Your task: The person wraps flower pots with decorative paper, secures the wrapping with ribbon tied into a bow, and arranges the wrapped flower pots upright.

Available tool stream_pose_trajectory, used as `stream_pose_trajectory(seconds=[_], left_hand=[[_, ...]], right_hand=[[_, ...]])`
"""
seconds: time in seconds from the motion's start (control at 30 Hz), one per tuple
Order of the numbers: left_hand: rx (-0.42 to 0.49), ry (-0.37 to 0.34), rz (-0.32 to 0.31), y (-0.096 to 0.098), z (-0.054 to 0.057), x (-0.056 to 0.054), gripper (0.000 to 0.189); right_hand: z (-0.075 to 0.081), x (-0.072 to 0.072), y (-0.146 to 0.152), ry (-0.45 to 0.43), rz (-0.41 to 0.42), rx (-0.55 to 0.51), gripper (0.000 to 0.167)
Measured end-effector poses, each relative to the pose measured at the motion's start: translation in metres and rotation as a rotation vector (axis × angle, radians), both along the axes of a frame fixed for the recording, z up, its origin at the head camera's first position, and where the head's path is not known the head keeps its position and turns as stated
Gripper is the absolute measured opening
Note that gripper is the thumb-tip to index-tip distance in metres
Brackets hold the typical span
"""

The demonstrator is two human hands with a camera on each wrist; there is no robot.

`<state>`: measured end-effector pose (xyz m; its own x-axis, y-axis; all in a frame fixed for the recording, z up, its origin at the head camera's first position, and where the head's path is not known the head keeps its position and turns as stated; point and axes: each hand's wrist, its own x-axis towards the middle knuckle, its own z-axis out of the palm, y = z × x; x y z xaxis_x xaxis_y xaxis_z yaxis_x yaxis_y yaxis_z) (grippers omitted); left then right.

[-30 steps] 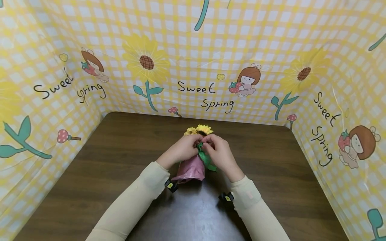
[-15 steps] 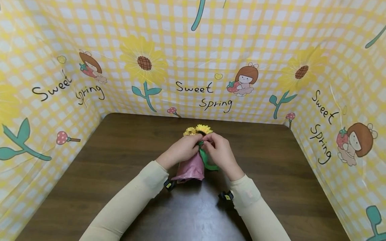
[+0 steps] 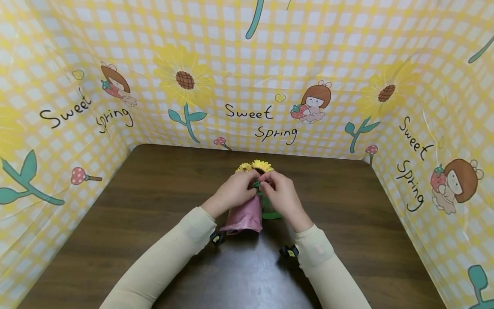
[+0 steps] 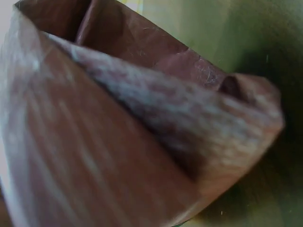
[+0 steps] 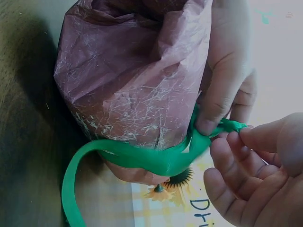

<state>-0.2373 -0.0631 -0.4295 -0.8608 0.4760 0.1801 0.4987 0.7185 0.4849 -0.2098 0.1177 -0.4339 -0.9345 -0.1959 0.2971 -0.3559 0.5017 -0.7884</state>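
Note:
A bouquet of artificial sunflowers [image 3: 262, 166] in crinkled pink wrapping paper [image 3: 244, 216] lies on the table, blooms away from me. Around the wrap runs a green ribbon [image 5: 142, 158], one tail of it curving loosely beside the paper. My left hand [image 3: 237, 191] pinches the ribbon close against the wrap, thumb on top. With thumb and finger, my right hand [image 3: 284, 197] grips a twisted bit of ribbon just to the right; its other fingers are loosely curled. In the left wrist view the folded paper [image 4: 118, 118] fills most of the picture and hides the left hand.
The dark wooden table [image 3: 154, 189] extends on all sides of the bouquet. A yellow checked cloth [image 3: 247, 77] with printed flowers and lettering walls in the back and both sides. Black wrist devices [image 3: 289, 252] hang below the sleeves.
The ribbon's loose part on the right has shifted from a broad hanging piece into a curved loop near the table. Both hands stay at nearly the same spot by the blooms.

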Motion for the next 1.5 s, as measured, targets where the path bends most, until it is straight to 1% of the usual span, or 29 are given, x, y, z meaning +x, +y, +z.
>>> stream_pose_trajectory(seconds=[0.07,0.2,0.33,0.47,0.57,0.63,0.73,0.83,1.03,1.23,1.4,1.5], left_hand=[[0.008,-0.010,0.001,-0.0001,-0.0011,0.0002,0.022],[0.021,0.016,-0.014,0.0002,-0.0035,-0.0005,0.015],[0.093,0.001,-0.033,0.0009,-0.0033,-0.0022,0.014],[0.178,-0.035,-0.023,0.0002,-0.0044,-0.0041,0.018],[0.206,-0.048,-0.014,-0.0005,-0.0058,-0.0054,0.021],[0.219,-0.045,-0.022,-0.0003,-0.0064,-0.0061,0.022],[0.223,-0.030,-0.036,0.0005,-0.0067,-0.0067,0.022],[0.216,-0.018,-0.037,0.0011,-0.0072,-0.0066,0.021],[0.218,-0.024,-0.001,0.0023,-0.0085,-0.0039,0.021],[0.223,-0.040,0.040,0.0050,-0.0070,0.0009,0.029],[0.189,-0.018,0.044,0.0075,-0.0065,0.0026,0.027],[0.165,-0.007,0.035,0.0075,-0.0068,0.0024,0.026]], right_hand=[[-0.0004,-0.0004,0.0002,-0.002,0.001,-0.002,0.006],[-0.0007,-0.0006,0.0000,-0.003,0.007,-0.004,0.006],[0.0006,-0.0001,0.0001,0.011,0.000,0.006,0.006],[0.0013,0.0000,-0.0004,0.032,-0.015,0.022,0.007],[0.0015,-0.0001,-0.0009,0.035,-0.019,0.021,0.007],[0.0013,-0.0002,-0.0012,0.034,-0.022,0.020,0.007],[0.0007,-0.0003,-0.0012,0.027,-0.028,0.025,0.006],[-0.0001,-0.0005,-0.0006,0.013,-0.033,0.036,0.005],[-0.0002,-0.0009,0.0003,-0.032,-0.025,0.026,0.005],[0.0006,-0.0009,0.0002,-0.087,-0.033,-0.008,0.004],[0.0021,0.0009,-0.0007,-0.101,-0.038,-0.014,0.004],[0.0031,0.0020,-0.0018,-0.103,-0.032,-0.024,0.004]])
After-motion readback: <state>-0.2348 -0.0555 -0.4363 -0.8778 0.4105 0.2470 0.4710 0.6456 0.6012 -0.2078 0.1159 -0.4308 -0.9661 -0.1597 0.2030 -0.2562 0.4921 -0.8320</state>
